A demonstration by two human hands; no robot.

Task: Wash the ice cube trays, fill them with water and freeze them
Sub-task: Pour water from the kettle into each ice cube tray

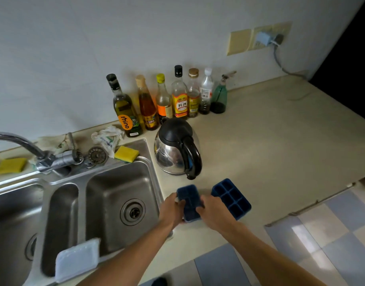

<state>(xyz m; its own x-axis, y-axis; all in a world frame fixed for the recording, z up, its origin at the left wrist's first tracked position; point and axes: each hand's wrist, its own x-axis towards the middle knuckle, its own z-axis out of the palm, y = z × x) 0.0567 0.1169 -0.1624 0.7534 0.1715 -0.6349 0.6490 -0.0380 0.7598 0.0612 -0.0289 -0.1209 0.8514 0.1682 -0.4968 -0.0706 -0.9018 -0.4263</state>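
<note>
Two dark blue ice cube trays are seen on the beige counter (270,141), just right of the sink (154,172). The nearer ice cube tray (189,200) is held from both sides. The left hand (170,210) is curled round its left edge with the thumb on top, and the right hand (213,215) is clamped on its right edge with the fingers over the rim. Whether this tray is lifted or resting on the counter cannot be told, and its near end is hidden by the hands. The second ice cube tray (232,198) lies flat just beside it to the right, cavities up, untouched; six cavities in two rows are visible. Water in either tray cannot be made out. A steel kettle (173,153) with a black lid and handle stands behind the trays, near the sink corner. A row of bottles (179,96) is lined up against the wall. The right sink basin (107,195) is open, with its drain visible. A faucet (20,141) is mounted on the sink's back ledge. On that ledge a yellow sponge (126,154), a strainer plug (97,154) and a crumpled cloth (107,138) are placed, and another yellow sponge (11,165) lies left of the faucet. A pale translucent lid (77,259) is lying on the sink's front edge. A charger (265,39) is plugged into the wall outlet.
</note>
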